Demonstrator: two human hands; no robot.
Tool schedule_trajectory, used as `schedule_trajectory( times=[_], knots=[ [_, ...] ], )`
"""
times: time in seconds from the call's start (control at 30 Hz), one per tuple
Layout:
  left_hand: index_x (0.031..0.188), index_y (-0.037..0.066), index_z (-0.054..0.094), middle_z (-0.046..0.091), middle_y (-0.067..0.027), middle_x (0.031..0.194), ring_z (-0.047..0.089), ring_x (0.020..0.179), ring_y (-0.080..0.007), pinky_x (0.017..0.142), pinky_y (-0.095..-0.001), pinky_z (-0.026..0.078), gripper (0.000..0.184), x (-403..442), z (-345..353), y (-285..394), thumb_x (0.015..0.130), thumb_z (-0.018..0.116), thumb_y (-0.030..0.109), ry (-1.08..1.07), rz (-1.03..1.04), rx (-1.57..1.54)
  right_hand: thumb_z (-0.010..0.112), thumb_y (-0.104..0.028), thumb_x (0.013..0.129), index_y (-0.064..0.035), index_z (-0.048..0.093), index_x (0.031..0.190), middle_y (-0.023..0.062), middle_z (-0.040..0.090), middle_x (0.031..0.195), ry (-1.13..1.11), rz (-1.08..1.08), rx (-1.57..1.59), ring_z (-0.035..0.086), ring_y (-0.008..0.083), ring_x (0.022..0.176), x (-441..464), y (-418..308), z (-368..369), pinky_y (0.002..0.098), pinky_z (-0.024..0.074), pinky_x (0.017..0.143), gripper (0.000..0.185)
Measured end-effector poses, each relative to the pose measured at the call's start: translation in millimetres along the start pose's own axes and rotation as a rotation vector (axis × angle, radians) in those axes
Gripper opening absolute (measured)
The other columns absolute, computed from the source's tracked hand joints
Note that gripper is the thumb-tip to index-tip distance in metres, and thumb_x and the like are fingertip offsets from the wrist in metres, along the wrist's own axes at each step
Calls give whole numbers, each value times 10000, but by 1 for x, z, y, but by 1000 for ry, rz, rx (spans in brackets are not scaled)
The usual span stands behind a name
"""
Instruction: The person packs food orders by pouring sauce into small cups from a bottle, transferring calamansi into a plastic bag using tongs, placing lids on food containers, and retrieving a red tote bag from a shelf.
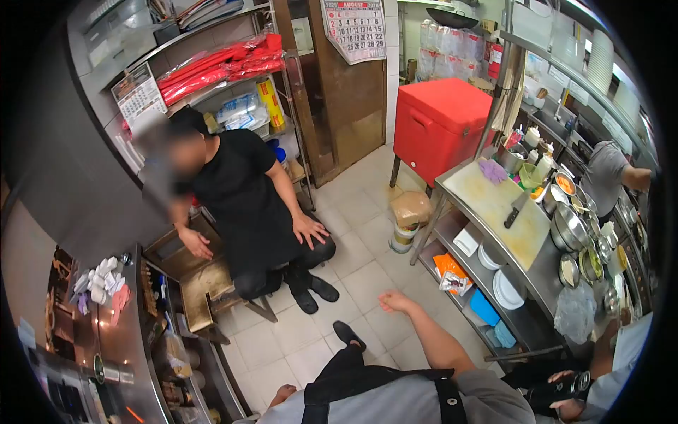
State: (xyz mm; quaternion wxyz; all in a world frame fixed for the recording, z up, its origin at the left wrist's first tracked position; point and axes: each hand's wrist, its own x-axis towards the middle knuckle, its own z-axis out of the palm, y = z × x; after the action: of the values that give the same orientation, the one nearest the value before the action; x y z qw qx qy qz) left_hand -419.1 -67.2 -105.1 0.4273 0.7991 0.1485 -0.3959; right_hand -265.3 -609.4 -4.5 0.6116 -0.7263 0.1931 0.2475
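Over the tiled floor in the middle of the head view is my right hand (397, 302), its fingers loosely curled in. Nothing shows in it, and it touches nothing. The closest things to it are the steel prep table's lower shelves. My left hand (285, 394) hangs low beside my black apron (374, 389), small in the view. Its fingers are mostly hidden, so its grip is unclear. One of my dark shoes (349, 335) is on the floor between the hands.
A person in black (236, 191) sits on a wooden chair (205, 286) at left. A knife (515, 212) lies on the cutting board (473, 184). A red cooler (441, 116) stands behind. Another person's hands hold a dark cylinder (558, 389) at lower right. A steel counter (70, 332) runs along the left.
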Motion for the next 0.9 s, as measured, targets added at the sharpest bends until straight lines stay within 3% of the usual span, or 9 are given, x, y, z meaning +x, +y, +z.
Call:
schedule_trajectory(
  times=[0.3,0.4,0.43,0.47,0.53,0.63,0.73,0.87,0.9],
  knots=[
    [938,98,692,687,-182,943,656,905,-353,789,-471,525,305,149,-85,169,892,498,330,156,229,476,563,-270,968,-47,604,1181,41,659,999,48,-307,-260,618,116,822,80,-252,-105,283,515,710,311],
    [911,109,699,687,-194,962,650,932,-380,806,-498,517,338,206,-115,246,891,482,366,208,465,640,627,-261,929,-53,659,1086,28,678,933,174,-431,-314,624,116,797,123,-304,-143,282,508,703,263],
    [958,112,702,687,-203,942,645,899,-414,808,-490,521,350,236,-128,267,920,463,365,173,719,854,652,-247,906,-53,677,1021,20,679,877,226,-499,-326,623,117,780,135,-327,-150,287,506,697,227],
    [1025,87,691,698,-194,936,667,859,-376,772,-443,534,341,260,-128,292,927,495,347,117,416,320,677,-233,883,-53,695,955,13,680,820,277,-571,-338,623,118,763,142,-357,-158,293,504,692,194],
    [1113,0,646,704,-118,934,670,814,-202,744,-330,521,326,276,-135,346,925,580,258,117,490,69,695,-204,849,-56,701,853,44,689,777,377,-585,-502,641,138,766,160,-429,-173,307,506,692,148],
    [1140,-13,635,697,-129,935,657,846,-179,800,-297,503,307,273,-137,409,922,593,199,199,468,-1,688,-209,799,-101,705,786,112,707,851,570,-1039,-731,684,252,809,206,-548,-202,382,530,700,110],
    [1141,5,640,697,-106,925,650,843,-159,800,-286,498,285,285,-130,427,917,600,177,261,407,88,671,-272,813,-108,730,848,125,698,880,565,-1175,-758,673,312,843,235,-682,-217,420,526,735,178],
    [1120,26,648,708,-168,932,693,868,-287,791,-337,523,252,286,-138,507,916,594,164,232,429,-95,637,-307,829,-117,744,899,153,699,952,704,-1255,-776,668,358,887,302,-848,-227,457,529,768,229],
    [1120,11,643,706,-166,940,690,864,-272,787,-335,520,247,284,-148,546,925,590,153,294,499,-34,634,-305,830,-120,746,907,155,699,965,777,-1242,-811,669,359,897,306,-886,-224,463,530,776,229]
  ],
)
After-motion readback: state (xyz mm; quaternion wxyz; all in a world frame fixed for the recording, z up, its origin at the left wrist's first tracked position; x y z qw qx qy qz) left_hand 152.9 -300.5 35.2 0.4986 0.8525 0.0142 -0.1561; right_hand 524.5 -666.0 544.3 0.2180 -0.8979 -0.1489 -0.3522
